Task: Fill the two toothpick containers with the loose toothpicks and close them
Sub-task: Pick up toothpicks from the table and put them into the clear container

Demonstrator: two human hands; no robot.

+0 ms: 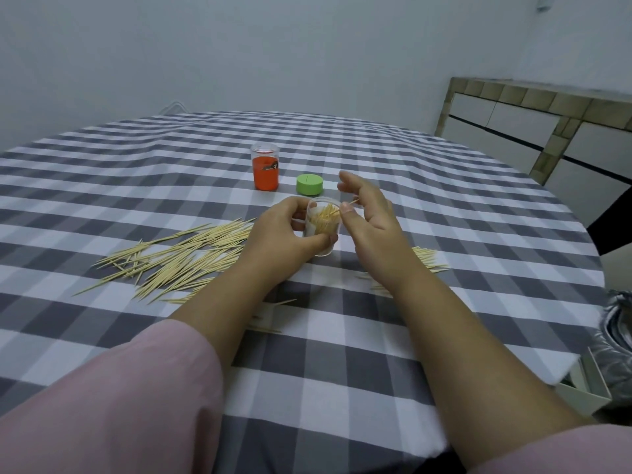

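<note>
Checked tablecloth (342, 336), toothpicks (178, 261) well inside edge

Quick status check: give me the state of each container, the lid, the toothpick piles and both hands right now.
Clear container: uncapped, tilted, partly filled with toothpicks, held by the left hand.
Orange container: upright on the table, apart from the hands; whether it is capped I cannot tell.
Green lid: off, lying on the table.
Loose toothpicks: scattered on the cloth.
Left hand: grips the clear container.
Right hand: pinches toothpicks at the container's mouth.
</note>
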